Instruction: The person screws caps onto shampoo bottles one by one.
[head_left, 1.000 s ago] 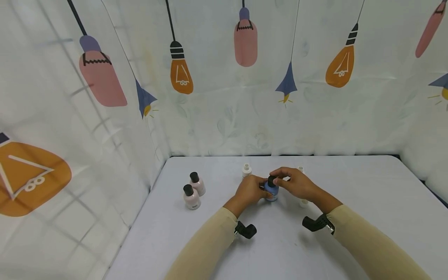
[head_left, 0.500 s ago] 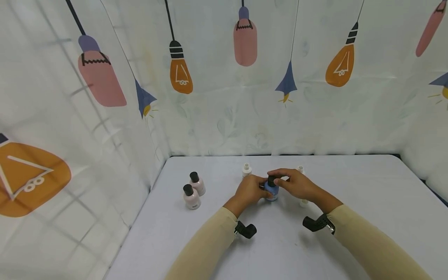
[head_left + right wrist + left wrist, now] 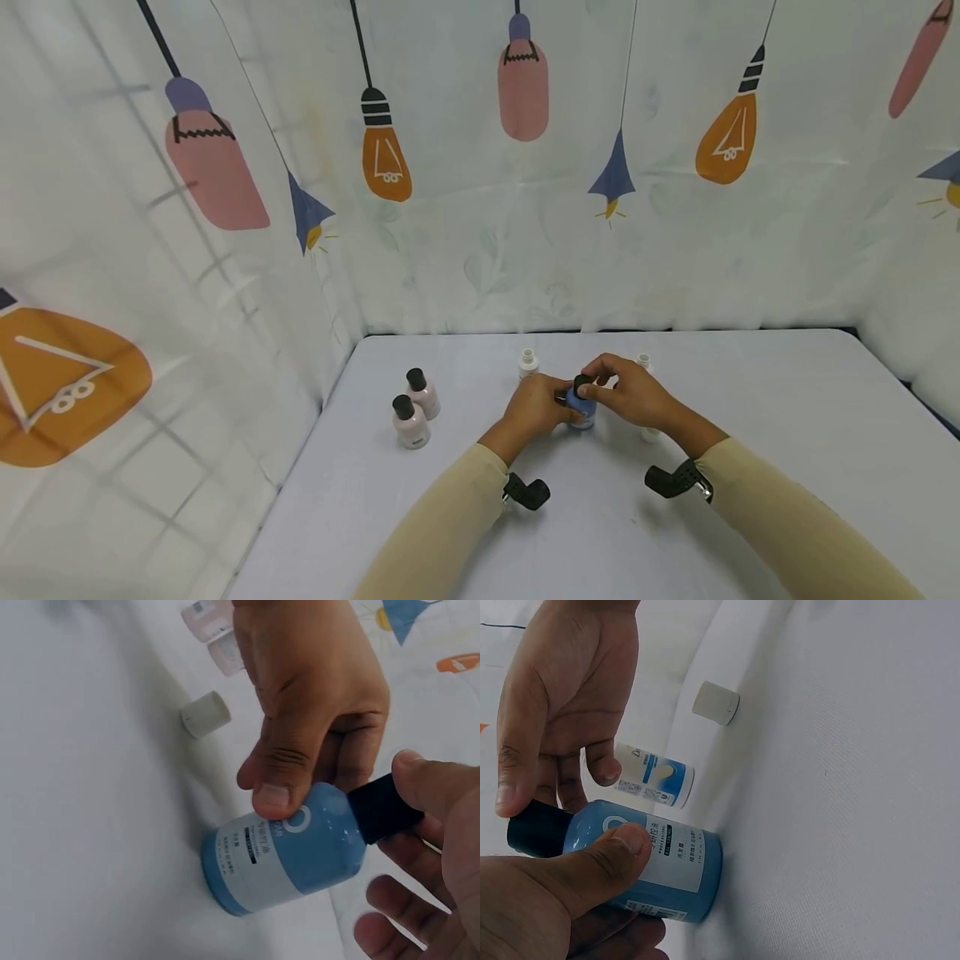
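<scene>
A blue bottle (image 3: 581,410) with a black cap (image 3: 538,829) stands upright near the middle of the table. My left hand (image 3: 534,410) grips its body from the left, thumb across the white label in the left wrist view. From the right, my right hand (image 3: 628,390) pinches the black cap between thumb and fingers. The right wrist view shows the cap (image 3: 384,808) on the bottle's neck, the right thumb against its side and the lower fingers loosely bent.
Two pale pink bottles (image 3: 412,422) with black caps stand at the left. An uncapped white bottle (image 3: 528,363) stands behind my left hand, another (image 3: 644,361) behind my right. Off-white caps (image 3: 716,703) (image 3: 205,715) rest on the white table (image 3: 585,542). A printed curtain (image 3: 465,250) hangs behind.
My right hand's fingers have shifted slightly around the black cap, the knuckles a bit higher. My left hand and the blue bottle have stayed in place.
</scene>
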A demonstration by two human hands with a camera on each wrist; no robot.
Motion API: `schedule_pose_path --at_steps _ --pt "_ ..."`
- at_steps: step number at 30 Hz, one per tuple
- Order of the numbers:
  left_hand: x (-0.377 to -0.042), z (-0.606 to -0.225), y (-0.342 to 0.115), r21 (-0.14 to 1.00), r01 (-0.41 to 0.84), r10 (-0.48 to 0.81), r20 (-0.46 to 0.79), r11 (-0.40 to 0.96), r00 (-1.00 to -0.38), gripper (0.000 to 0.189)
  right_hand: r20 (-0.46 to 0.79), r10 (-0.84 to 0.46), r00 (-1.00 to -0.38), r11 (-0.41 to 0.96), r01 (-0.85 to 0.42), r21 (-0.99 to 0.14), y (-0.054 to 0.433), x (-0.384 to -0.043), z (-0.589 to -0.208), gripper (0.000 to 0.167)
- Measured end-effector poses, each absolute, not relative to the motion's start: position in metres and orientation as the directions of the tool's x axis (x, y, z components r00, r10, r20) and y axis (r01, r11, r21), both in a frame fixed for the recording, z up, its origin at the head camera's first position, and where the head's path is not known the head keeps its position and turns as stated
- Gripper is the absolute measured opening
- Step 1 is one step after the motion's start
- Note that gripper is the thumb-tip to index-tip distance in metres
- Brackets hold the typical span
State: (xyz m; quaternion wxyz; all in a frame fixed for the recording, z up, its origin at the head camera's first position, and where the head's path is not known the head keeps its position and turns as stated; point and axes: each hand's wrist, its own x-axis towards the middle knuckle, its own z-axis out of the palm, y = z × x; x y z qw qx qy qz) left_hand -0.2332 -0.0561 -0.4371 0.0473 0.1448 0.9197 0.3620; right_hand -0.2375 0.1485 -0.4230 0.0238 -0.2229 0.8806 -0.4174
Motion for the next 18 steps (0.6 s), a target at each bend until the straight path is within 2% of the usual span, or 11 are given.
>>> schedule_pose_path --at_steps 7,18 --pt "-0.233 -0.4357 -0.0558 0.68 0.226 0.304 0.006 0.698 -0.953 0.06 0.098 -0.499 -0.861 0.506 -0.381 -0.774 0.1563 -0.2386 -0.4171 0.035" --pt "-0.2323 -0.4347 -0.0554 0.684 0.211 0.296 -0.007 0.699 -0.955 0.06 0.113 -0.465 -0.878 0.536 -0.381 -0.754 0.1558 -0.2416 -0.4207 0.031"
